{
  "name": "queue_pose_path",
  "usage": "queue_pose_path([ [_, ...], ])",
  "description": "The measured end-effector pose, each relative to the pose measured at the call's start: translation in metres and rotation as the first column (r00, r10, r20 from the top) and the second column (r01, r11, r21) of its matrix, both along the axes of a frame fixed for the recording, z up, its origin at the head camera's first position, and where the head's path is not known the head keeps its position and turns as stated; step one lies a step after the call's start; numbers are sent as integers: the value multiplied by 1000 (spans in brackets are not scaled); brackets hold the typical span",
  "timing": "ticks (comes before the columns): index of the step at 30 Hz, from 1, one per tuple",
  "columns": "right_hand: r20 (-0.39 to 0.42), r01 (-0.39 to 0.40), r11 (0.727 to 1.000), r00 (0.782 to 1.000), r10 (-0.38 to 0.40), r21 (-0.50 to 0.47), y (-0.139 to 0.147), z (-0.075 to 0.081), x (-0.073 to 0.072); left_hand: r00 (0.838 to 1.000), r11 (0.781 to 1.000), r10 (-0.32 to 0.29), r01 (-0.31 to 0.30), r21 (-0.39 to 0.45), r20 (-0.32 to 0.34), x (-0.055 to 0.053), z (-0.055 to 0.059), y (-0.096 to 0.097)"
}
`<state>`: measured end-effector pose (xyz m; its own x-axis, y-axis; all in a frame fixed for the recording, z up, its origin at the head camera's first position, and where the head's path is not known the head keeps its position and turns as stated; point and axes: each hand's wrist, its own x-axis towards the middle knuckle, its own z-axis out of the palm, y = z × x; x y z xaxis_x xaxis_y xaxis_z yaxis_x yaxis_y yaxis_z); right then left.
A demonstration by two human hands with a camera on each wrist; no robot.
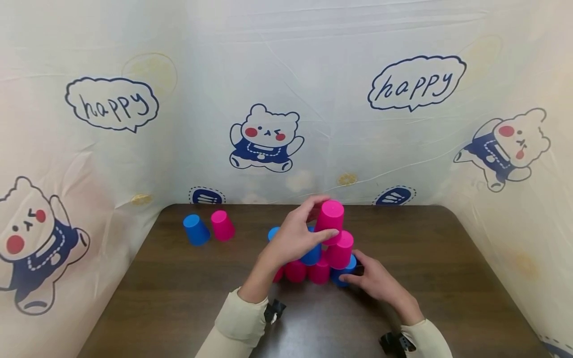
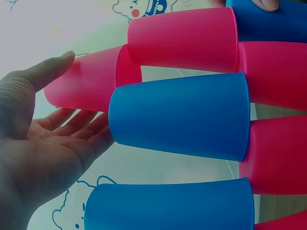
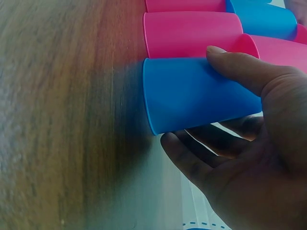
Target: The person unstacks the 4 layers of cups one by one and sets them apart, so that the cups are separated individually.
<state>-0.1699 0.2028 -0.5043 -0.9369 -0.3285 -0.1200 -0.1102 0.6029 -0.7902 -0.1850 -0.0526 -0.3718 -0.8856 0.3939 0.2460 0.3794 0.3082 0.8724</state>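
Observation:
Upside-down plastic cups in pink and blue form a pyramid on the table. At its upper level, my left hand point(image 1: 293, 237) holds a pink cup point(image 1: 332, 216) between thumb and fingers. That cup's mouth meets the bases of a blue cup point(image 2: 180, 117) and a pink cup point(image 1: 342, 247) in the row below. My right hand point(image 1: 378, 279) has its thumb and fingers around the blue cup point(image 3: 196, 93) at the right end of the bottom row. More pink cups point(image 1: 296, 271) continue that row leftward. Another blue cup point(image 1: 272, 232) is partly hidden behind my left hand.
Apart from the pyramid, a blue cup point(image 1: 196, 230) and a pink cup point(image 1: 222, 226) stand upside down at the table's back left. The brown wooden table point(image 1: 179, 308) ends at a printed curtain point(image 1: 335, 124) behind and at both sides.

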Motion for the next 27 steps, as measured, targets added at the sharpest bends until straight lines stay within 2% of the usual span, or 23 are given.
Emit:
queue_pose_path([
  [14, -9, 2, 1000, 1000, -2, 9, 0, -1, 1, 1000, 1000, -3, 4, 14, -18, -1, -3, 0],
  [19, -25, 5, 1000, 1000, -4, 19, 0, -1, 1, 999, 999, 24, -23, 40, -30, 2, 3, -6],
  [27, -38, 5, 1000, 999, -4, 27, -1, -2, 1, 993, 990, 101, -95, 103, -53, 9, 8, -30],
])
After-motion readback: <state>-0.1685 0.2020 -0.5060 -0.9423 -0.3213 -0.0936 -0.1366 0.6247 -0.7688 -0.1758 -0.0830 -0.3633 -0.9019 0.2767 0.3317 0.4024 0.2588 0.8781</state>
